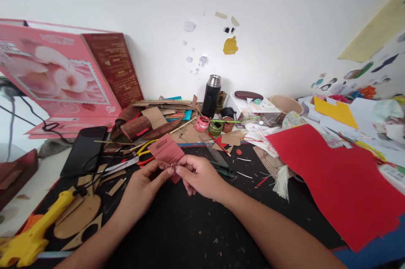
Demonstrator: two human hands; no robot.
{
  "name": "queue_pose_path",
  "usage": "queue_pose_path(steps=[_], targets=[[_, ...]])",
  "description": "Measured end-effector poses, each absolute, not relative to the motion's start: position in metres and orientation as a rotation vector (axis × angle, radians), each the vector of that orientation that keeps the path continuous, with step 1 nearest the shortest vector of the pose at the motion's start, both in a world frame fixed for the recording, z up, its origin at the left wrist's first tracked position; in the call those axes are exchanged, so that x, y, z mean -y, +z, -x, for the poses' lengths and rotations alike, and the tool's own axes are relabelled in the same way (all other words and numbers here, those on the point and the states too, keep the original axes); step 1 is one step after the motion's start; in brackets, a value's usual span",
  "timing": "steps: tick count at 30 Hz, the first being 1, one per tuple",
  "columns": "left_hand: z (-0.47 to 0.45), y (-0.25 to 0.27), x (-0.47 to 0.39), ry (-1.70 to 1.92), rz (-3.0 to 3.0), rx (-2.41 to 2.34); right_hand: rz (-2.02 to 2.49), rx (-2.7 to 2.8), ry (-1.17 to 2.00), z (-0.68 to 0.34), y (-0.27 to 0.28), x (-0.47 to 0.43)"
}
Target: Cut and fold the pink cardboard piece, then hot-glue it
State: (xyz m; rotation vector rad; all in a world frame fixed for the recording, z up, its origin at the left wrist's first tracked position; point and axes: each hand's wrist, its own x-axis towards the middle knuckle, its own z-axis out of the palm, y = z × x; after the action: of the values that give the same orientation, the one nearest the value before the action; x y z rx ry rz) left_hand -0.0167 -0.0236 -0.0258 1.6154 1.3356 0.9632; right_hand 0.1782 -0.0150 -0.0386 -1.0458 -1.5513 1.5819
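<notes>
A reddish-pink painted piece of cardboard [167, 149] is held above the black work surface, tilted, with a fold or slot near its upper end. My left hand [151, 179] pinches its lower part between thumb and fingers. Just beside it, my right hand [198, 175] grips the same piece, the two thumbs nearly touching. What lies right under the fingertips is too small to make out. White-bladed scissors [122, 165] with yellow and red handles lie near my left hand. A clear ruler [215, 148] and a dark green tool [223, 169] lie beyond my right hand.
A yellow glue gun [41, 231], a phone [85, 150] and cardboard scraps [80, 218] lie at left. Paint jars [216, 127] and a black flask [211, 96] stand at the back. Red sheets [338, 180] cover the right side. A pink box [63, 70] leans against the wall.
</notes>
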Motion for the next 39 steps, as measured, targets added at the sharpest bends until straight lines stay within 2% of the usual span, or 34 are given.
queue_pose_path(steps=[8, 14, 19, 27, 39], targets=[[0.017, -0.026, 0.025, 0.914, -1.644, -1.409, 0.972, 1.378, 1.548, -0.184, -0.029, 0.007], [0.011, -0.032, 0.027, 0.759, -1.723, -1.228, 0.953, 1.231, 1.521, -0.189, -0.025, 0.001], [0.017, -0.043, 0.027, 0.694, -1.871, -1.372, 0.937, 1.275, 1.565, -0.185, -0.029, 0.004], [0.015, -0.029, 0.03, 1.003, -1.704, -1.374, 0.966, 1.317, 1.583, -0.182, -0.029, 0.008], [0.009, -0.027, 0.032, 1.077, -1.553, -1.255, 1.008, 1.465, 1.533, -0.176, -0.032, 0.017]])
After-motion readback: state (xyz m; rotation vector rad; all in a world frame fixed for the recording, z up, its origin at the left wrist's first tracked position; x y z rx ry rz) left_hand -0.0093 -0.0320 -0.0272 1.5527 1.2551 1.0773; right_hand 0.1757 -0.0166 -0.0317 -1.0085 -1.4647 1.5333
